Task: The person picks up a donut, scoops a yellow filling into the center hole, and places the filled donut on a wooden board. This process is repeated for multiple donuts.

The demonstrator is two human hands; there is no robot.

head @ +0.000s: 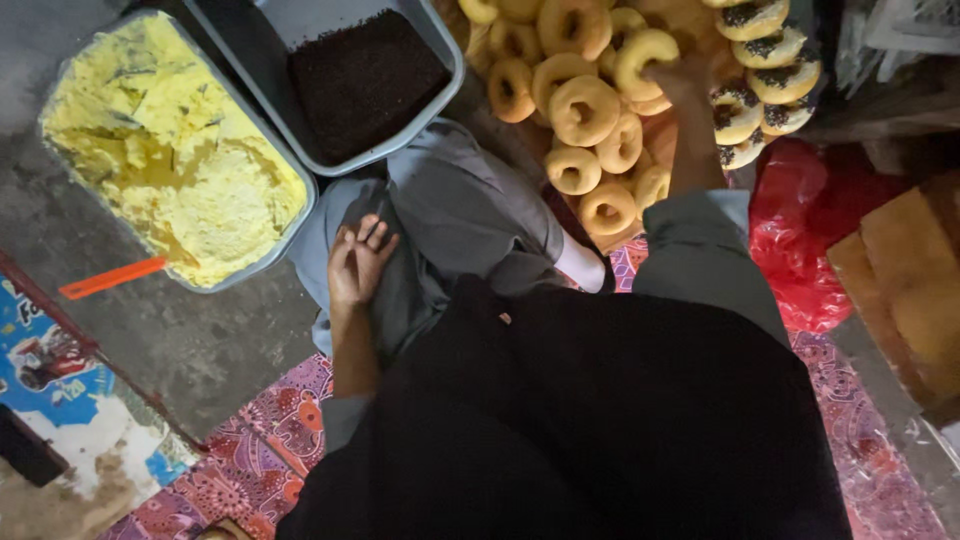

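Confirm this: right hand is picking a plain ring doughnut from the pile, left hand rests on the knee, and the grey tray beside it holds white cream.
Wrong on the cream: the head view shows the grey tray holding yellow cream. The right hand at a plain doughnut and the left hand on the knee are correct.

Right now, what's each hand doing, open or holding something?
Left hand: open and empty, resting on the grey cloth over the knee.
Right hand: closed on a plain doughnut in the pile.

Informal floor-level doughnut workshop: plain doughnuts (585, 110) are heaped beside topped ones (765, 50); tubs of yellow cream (175, 150) and dark sprinkles (365, 80) are set on bare concrete (200, 340).
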